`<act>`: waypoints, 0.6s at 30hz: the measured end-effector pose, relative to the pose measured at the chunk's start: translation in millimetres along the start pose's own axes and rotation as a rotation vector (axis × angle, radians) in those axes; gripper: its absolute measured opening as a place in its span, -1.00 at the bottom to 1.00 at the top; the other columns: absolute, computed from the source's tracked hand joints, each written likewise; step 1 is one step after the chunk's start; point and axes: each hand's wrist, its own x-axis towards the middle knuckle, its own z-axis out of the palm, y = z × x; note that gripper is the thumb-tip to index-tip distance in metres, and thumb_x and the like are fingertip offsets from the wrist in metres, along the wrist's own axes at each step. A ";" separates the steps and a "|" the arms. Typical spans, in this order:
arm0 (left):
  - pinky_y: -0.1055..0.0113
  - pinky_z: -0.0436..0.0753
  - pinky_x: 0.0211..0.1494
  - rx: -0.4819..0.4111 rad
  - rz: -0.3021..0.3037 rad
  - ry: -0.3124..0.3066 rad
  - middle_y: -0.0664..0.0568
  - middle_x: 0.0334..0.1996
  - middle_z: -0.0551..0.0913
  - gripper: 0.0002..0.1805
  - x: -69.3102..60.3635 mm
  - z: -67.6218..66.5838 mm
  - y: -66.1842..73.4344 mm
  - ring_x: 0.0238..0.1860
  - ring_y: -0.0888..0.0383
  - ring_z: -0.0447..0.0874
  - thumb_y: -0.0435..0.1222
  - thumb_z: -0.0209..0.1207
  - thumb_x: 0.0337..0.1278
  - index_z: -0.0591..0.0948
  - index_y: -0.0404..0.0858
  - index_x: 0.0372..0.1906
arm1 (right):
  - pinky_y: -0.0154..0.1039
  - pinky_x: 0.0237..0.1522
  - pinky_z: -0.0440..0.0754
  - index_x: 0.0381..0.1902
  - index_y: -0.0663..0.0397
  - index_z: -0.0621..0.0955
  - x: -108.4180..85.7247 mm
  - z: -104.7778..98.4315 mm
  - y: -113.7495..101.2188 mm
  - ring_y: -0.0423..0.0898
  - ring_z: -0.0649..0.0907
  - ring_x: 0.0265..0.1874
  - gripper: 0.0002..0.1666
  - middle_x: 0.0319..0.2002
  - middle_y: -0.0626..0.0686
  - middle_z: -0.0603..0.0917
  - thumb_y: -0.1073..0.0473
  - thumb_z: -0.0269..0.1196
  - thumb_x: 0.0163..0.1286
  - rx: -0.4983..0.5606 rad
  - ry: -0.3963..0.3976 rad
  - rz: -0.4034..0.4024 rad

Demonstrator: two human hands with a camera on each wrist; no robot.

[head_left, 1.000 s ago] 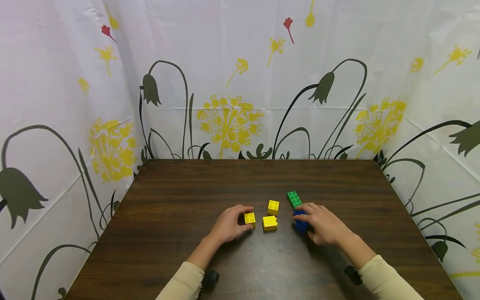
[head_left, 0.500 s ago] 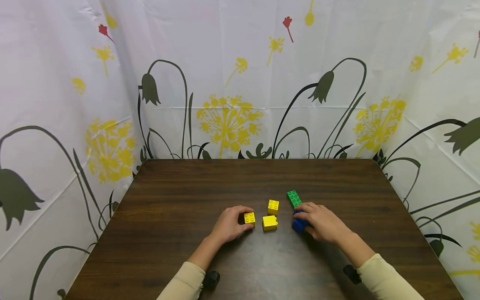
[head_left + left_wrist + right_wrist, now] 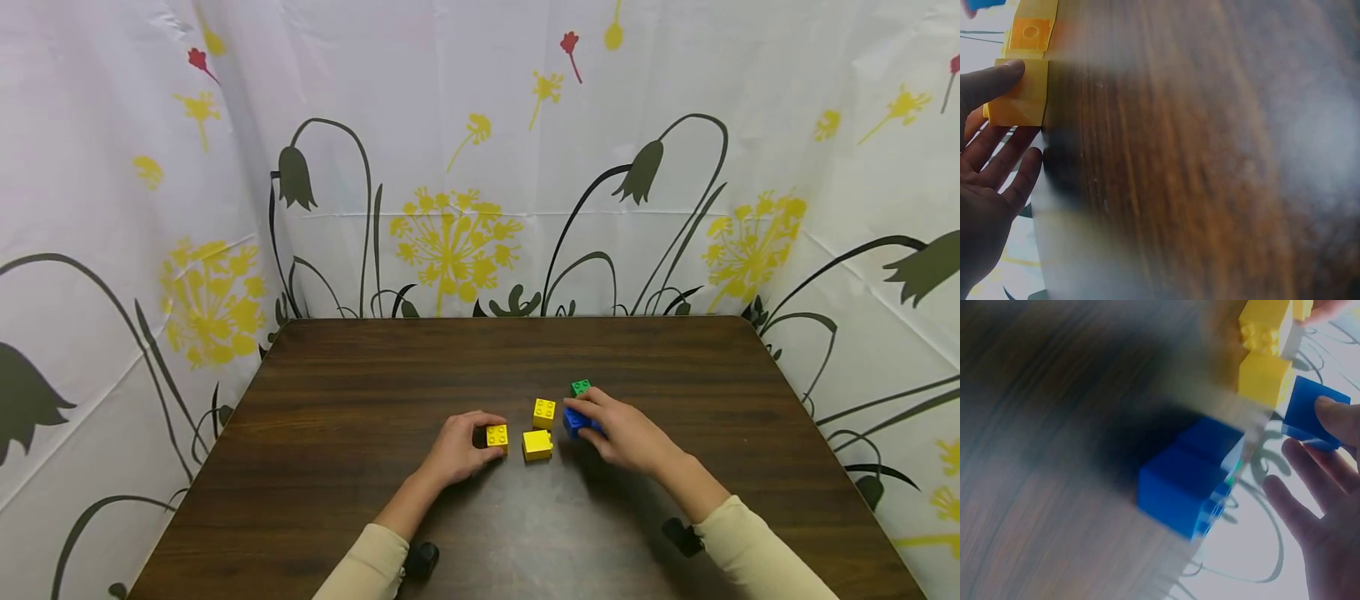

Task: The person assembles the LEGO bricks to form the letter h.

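Note:
My left hand (image 3: 452, 450) pinches a yellow toy brick (image 3: 497, 438) at the table surface. In the left wrist view its thumb lies against that brick's side. Two more yellow bricks stand just right of it: one with studs up (image 3: 544, 412), the other on its side (image 3: 536, 445). Between thumb and fingers, my right hand (image 3: 632, 433) holds a blue brick (image 3: 574, 421), which the right wrist view shows raised off the table. Other blue bricks (image 3: 1179, 481) stay on the table below that hand, mostly hidden from the head view. A green brick (image 3: 581, 387) shows partly behind the right fingers.
The dark wooden table (image 3: 390, 358) extends around the bricks. Behind it hangs a white curtain (image 3: 480, 167) with a flower print. Black wrist cameras sit at both sleeves.
The right hand has taken up a blue brick and moved it left and away from me, toward the yellow bricks. It now covers more of the green brick. The left hand holds still.

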 end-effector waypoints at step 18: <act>0.17 0.67 -0.02 -0.064 0.017 0.032 -0.01 -0.05 0.71 -0.43 1.3 -1.6 -4.3 -0.05 0.08 0.67 -0.27 0.51 -0.09 0.62 -0.24 0.12 | -0.34 -0.31 0.61 0.29 0.03 0.53 50.5 54.7 -43.9 -0.12 0.59 -0.30 -0.44 0.00 -0.12 0.57 0.10 0.33 0.36 0.269 0.132 -0.045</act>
